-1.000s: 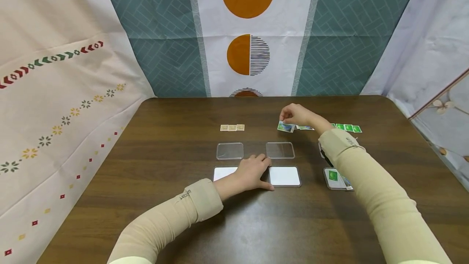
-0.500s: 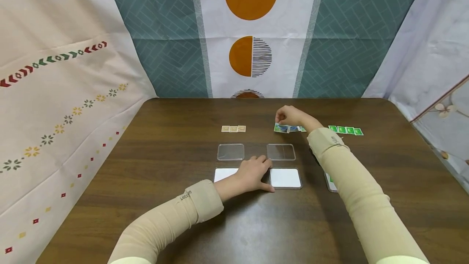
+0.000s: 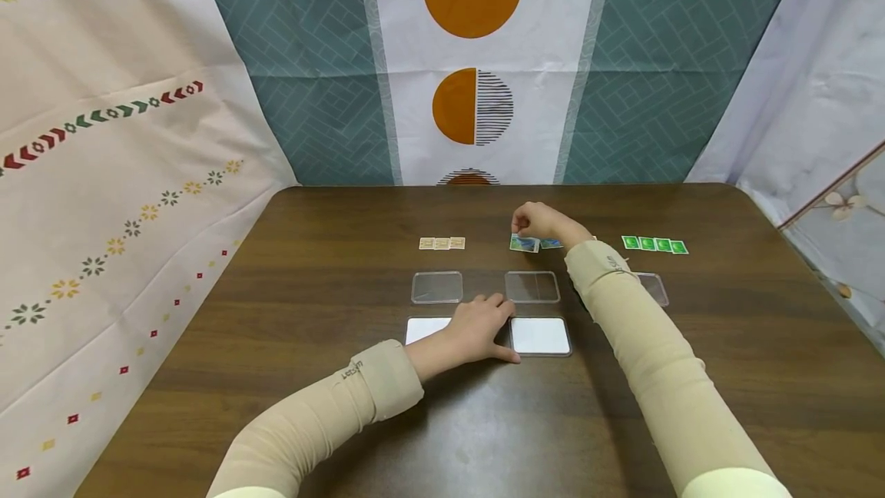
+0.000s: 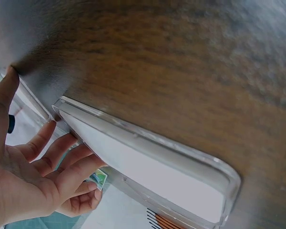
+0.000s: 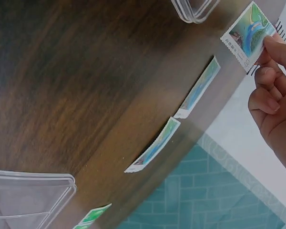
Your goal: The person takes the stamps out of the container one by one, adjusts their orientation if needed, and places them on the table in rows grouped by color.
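Note:
My right hand [image 3: 542, 223] pinches a postage stamp [image 5: 248, 38] with a blue and green landscape between thumb and forefinger, raised above the far part of the table. Two similar landscape stamps [image 5: 198, 90] lie end to end on the wood below it. My left hand [image 3: 477, 329] rests with fingers spread at the left side of a clear plastic case [image 3: 539, 336] holding a white card. Its thumb is at the case's near corner and its fingertips are at the far corner. Another white-card case [image 4: 148, 162] lies left of it, partly behind that hand.
Clear empty lids [image 3: 437, 288] lie beyond the cases; another lid [image 3: 653, 287] shows past my right forearm. A row of orange-tan stamps [image 3: 442, 244] sits at the back left, green stamps [image 3: 654, 245] at the back right. Patterned cloths hang behind the table [image 3: 332, 267].
My right hand has moved left with the stamp in its pinch, baring more of the green row and the right-hand lid. The left hand has stayed in place.

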A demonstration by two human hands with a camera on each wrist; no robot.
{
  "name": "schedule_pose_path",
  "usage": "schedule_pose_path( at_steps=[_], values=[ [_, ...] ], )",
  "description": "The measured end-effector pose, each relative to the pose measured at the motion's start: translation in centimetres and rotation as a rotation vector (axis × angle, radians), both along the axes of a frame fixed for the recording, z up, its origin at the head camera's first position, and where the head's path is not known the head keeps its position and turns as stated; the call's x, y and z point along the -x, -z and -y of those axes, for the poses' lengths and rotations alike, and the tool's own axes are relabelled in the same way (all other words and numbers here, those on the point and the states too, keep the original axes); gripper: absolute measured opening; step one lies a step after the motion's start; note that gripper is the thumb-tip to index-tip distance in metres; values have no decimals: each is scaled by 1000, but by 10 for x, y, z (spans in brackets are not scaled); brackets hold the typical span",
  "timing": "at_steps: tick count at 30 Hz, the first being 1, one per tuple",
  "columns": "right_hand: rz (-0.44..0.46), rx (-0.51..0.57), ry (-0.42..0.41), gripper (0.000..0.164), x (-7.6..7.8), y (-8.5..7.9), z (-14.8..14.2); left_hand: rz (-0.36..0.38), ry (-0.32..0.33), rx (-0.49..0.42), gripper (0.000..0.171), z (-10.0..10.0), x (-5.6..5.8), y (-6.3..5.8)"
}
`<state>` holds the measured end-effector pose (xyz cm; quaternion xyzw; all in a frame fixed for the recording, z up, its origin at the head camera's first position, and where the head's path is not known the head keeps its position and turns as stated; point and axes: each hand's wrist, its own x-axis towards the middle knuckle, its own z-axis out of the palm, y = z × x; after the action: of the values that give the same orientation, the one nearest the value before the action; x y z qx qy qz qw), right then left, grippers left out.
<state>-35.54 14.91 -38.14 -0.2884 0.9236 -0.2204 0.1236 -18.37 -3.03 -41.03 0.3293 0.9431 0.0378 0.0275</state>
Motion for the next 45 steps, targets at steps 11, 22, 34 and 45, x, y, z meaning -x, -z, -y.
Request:
schedule_pose_path(
  at_steps=[11,22,34,45],
  values=[
    [-5,-56,26,6,1,7,3,-14,4,9,65,-1,0,-2],
    [-13,-86,49,9,50,59,-9,-14,-5,10,65,-2,-2,-2],
    [-7,-132,145,7,-2,11,8,-23,-5,14,65,-1,-2,-1],
    [-18,-116,155,9,1,11,3,-8,-6,2,65,0,-2,0]
  ],
)
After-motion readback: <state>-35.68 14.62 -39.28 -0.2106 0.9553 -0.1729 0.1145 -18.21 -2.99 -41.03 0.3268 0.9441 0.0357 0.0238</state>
